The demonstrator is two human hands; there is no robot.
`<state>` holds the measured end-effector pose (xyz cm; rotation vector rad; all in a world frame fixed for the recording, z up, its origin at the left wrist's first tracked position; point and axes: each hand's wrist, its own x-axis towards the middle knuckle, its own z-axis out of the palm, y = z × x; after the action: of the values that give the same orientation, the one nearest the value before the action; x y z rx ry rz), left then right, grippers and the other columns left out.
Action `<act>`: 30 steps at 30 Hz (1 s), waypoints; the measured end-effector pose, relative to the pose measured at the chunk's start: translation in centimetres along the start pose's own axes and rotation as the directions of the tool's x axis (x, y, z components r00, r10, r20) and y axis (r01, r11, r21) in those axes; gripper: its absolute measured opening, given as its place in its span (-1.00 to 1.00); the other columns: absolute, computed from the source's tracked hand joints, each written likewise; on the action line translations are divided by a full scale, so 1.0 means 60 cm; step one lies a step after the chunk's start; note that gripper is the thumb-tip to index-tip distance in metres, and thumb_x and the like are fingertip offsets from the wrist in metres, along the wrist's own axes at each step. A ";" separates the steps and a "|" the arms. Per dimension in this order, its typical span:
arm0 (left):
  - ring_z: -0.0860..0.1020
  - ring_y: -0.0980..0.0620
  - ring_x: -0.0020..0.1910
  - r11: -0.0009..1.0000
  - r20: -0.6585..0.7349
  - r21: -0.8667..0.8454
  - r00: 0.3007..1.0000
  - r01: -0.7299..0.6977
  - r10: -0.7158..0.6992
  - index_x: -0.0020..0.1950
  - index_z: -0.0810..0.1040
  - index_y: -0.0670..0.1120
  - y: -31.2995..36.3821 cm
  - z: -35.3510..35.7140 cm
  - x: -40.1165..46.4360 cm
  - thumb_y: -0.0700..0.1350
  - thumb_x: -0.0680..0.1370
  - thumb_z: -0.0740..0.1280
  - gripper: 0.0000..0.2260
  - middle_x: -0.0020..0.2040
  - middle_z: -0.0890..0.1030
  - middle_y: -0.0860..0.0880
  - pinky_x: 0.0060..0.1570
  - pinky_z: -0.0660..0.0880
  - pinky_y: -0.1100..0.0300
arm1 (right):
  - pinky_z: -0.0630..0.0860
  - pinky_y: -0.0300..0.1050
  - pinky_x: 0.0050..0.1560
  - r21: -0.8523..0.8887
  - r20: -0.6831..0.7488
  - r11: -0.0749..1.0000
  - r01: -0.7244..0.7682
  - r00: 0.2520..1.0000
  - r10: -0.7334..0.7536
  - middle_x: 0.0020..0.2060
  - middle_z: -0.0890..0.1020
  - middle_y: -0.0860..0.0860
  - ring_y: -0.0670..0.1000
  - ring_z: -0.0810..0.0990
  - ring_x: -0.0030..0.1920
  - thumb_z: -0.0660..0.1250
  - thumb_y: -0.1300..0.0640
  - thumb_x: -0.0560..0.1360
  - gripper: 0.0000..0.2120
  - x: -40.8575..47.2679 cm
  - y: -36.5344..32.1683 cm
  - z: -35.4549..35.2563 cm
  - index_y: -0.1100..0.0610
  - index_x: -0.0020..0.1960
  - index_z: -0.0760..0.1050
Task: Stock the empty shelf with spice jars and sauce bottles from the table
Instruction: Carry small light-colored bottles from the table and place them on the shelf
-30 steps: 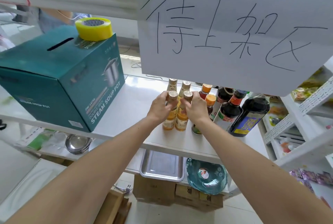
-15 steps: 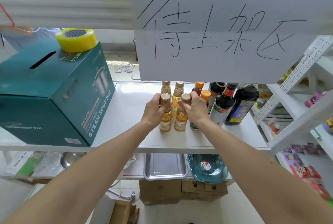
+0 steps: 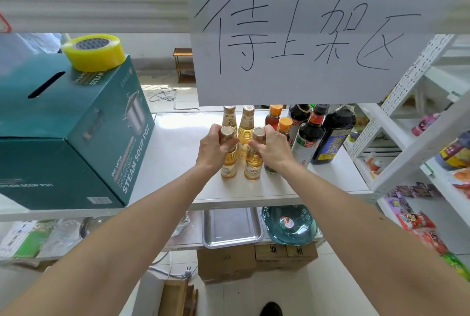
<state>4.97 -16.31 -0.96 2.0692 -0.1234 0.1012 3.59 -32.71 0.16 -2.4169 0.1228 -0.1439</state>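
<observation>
Two small bottles of pale yellow liquid with gold caps stand side by side on the white shelf. My left hand grips the neck of the left bottle. My right hand grips the neck of the right bottle. Behind them stand two more yellow bottles. To the right are two orange-capped bottles and three dark sauce bottles.
A teal soup pot box with a yellow tape roll on top fills the shelf's left side. A handwritten paper sign hangs above. Below sit a metal tray and a teal bowl. Another white rack stands at the right.
Both hands keep their grip on the two front bottles, which stay in place on the shelf. The view has shifted, showing more of the right rack.
</observation>
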 end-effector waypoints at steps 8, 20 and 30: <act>0.55 0.00 -0.12 0.998 -0.005 0.033 0.999 -0.052 0.052 0.10 0.48 -0.12 0.001 0.004 -0.028 -0.01 0.52 0.40 -0.74 -0.11 0.57 0.00 -0.14 0.43 0.20 | 0.40 -0.11 -0.17 0.011 -0.090 1.000 0.027 0.996 -0.026 -0.13 0.56 0.03 0.03 0.53 -0.12 0.37 -0.04 0.52 -0.74 -0.058 0.024 -0.018 0.12 -0.04 0.39; 0.57 0.06 -0.15 0.958 0.287 0.013 0.919 -0.286 0.271 0.10 0.50 -0.08 0.103 0.122 -0.094 0.09 0.50 0.39 -0.70 -0.12 0.60 0.03 -0.12 0.56 0.12 | 0.33 -0.10 -0.27 -0.022 -0.390 0.993 -0.114 0.916 0.096 -0.32 0.49 -0.04 0.02 0.46 -0.30 0.36 -0.07 0.49 -0.71 -0.208 0.102 -0.152 0.13 -0.16 0.39; 0.56 -0.04 -0.12 0.919 0.510 -0.162 0.767 -0.358 0.389 0.03 0.52 -0.12 0.261 0.337 -0.201 0.07 0.49 0.40 -0.71 -0.13 0.60 -0.04 -0.14 0.46 0.11 | 0.41 -0.02 -0.16 0.060 -0.632 0.918 -0.392 0.697 0.339 -0.24 0.53 0.00 0.07 0.48 -0.18 0.37 -0.10 0.48 -0.72 -0.383 0.241 -0.335 0.11 -0.11 0.43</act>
<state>-8.60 -41.00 1.43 1.9392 -0.8809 -0.2415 -22.64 -53.68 4.02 -2.2643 0.9345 -0.7828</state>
